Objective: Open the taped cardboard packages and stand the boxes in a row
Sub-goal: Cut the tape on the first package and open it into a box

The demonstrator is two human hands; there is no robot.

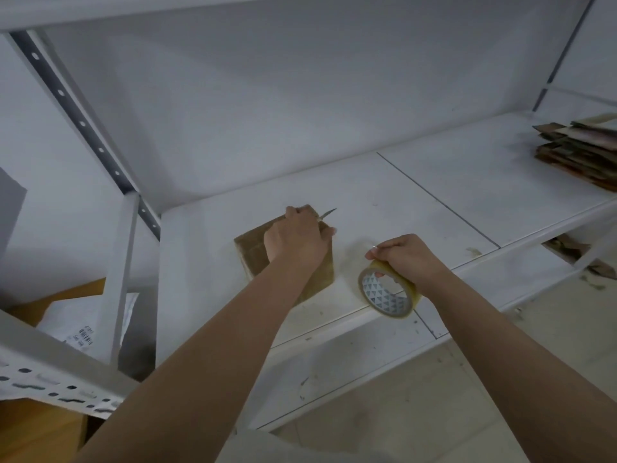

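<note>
The box point(253, 253) lies on the white shelf point(417, 208), a little left of the middle of the view, and brown tape covers its faces. Its long axis runs from about 7 o'clock to 1 o'clock, away from the person. The left hand point(295, 237) rests on top of the box, at its far end, with the fingers curled around a small knife point(328, 213). The blade sticks out past the far edge of the box and points to about 2 o'clock. So the box is directly under this hand, and I think the cut must come back along the top seam, toward 7 o'clock.

At 3 o'clock from the box, just beside it, the right hand point(405, 259) grips a tape roll point(387, 289) by the upper rim; the roll stands on its edge at the front of the shelf. The left hand is clearly nearer to the box.

Far at 2 o'clock, on the same shelf, lies a stack of flat cardboard point(577, 152). No open container shows; whether the box holds anything I cannot tell.
</note>
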